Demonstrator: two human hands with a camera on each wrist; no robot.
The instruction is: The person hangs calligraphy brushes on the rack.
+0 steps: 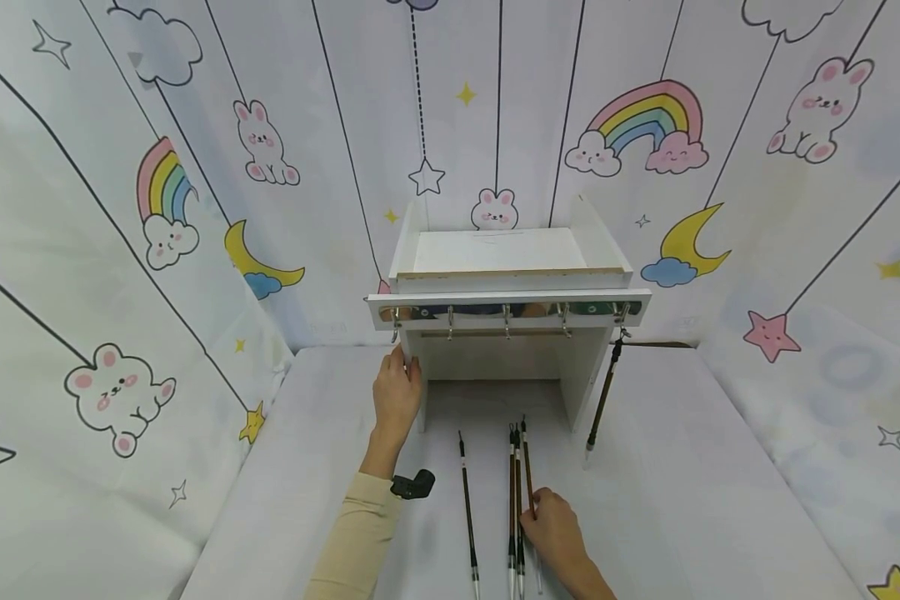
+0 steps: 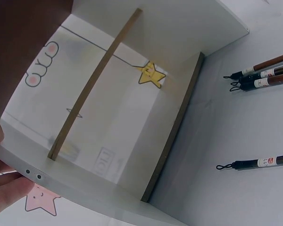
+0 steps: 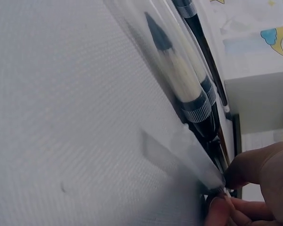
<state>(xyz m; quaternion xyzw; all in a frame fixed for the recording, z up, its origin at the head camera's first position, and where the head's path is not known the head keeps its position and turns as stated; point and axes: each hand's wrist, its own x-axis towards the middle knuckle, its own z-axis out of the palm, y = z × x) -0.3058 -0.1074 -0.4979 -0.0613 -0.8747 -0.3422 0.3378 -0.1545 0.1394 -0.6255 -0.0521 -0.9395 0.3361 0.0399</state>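
My left hand (image 1: pixel 396 393) grips the left side panel of a white shelf (image 1: pixel 585 375); in the left wrist view the fingers (image 2: pixel 12 188) lie on the outer side of the panel's edge. On the table, my right hand (image 1: pixel 557 531) pinches a brown-handled calligraphy brush (image 1: pixel 528 467) with a hanging loop at its far end. A clear cap (image 3: pixel 198 157) covers its tip in the right wrist view. Two darker brushes (image 1: pixel 512 500) lie close together just left of it. Another brush (image 1: pixel 467 500) lies apart, farther left. One more brush (image 1: pixel 605 396) hangs tip down from the shelf's rightmost hook.
A rail (image 1: pixel 480 298) with several metal hooks (image 1: pixel 507 321) runs across the shelf's front. Above it is an upper tray (image 1: pixel 502 250). A white cloth (image 1: pixel 330 417) covers the table, and a patterned curtain (image 1: pixel 330 167) surrounds it at the back and sides.
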